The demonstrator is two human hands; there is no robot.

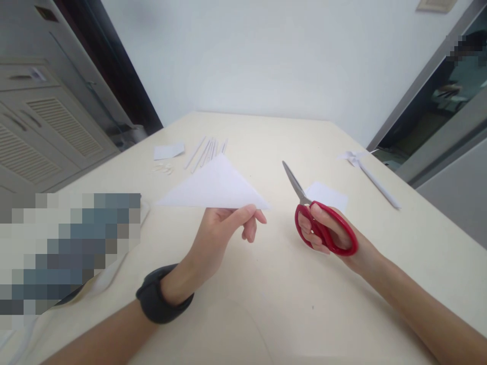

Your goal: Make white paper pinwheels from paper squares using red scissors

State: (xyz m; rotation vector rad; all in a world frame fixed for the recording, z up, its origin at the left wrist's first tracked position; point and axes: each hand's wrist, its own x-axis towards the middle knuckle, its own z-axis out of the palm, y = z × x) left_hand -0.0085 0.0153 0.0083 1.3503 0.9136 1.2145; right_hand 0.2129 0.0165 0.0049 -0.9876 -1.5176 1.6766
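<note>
So, going left to right from where I'm watching the head view; far left there's a pixelated block I can't read, and behind it a grey cabinet [45, 126] with louvred doors; on the cream table [266, 304] further back sit a small paper scrap [169, 150] and a loose bunch of thin white sticks [207, 151], well apart from the hands.

Next the left hand [220, 233], dark watch [162, 296] on the wrist; fingers pinched on the lower edge of a folded paper triangle [216, 187], held flat and lifted just over the table, its point aimed away from the wearer.

Then the right hand [327, 233], fingers threaded through and closed around the red handles of the scissors [315, 218]; blades look shut, tip pointing up and left, near the triangle's right corner but not touching it; a white paper piece [329, 195] lies just behind, and a rolled paper pinwheel stick [371, 177] off to the right.

My take on doing the cut well: keep the pinch close to the cut line so the layers don't slide; open the blades wide, feed paper deep into them, and turn the paper rather than the scissors.
</note>
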